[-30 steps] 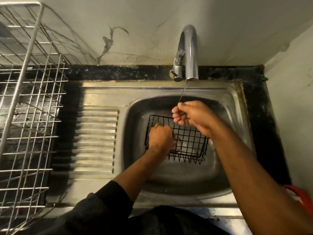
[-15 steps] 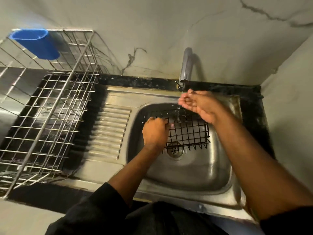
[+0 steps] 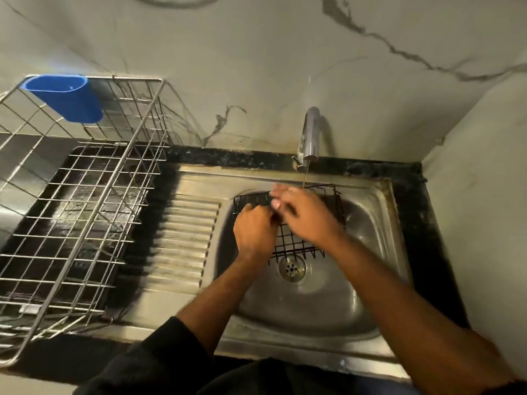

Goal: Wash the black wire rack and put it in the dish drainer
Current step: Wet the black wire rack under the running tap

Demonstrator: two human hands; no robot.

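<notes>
The black wire rack (image 3: 296, 246) hangs tilted over the steel sink basin (image 3: 310, 303), under a thin stream from the tap (image 3: 309, 138). My left hand (image 3: 253, 232) grips the rack's left edge with curled fingers. My right hand (image 3: 302, 215) lies flat across the rack's top with fingers stretched out; its fingertips are blurred. The steel dish drainer (image 3: 85, 201) stands on the counter to the left of the sink.
A blue plastic cup holder (image 3: 67, 96) hangs on the drainer's far left corner. The ribbed draining board (image 3: 185, 238) lies between drainer and basin. The drain (image 3: 292, 267) sits below the rack. A wall closes in on the right.
My right hand has come down from under the tap and now lies across the rack. The view has tilted up, showing more of the wall and drainer. My left hand keeps its grip.
</notes>
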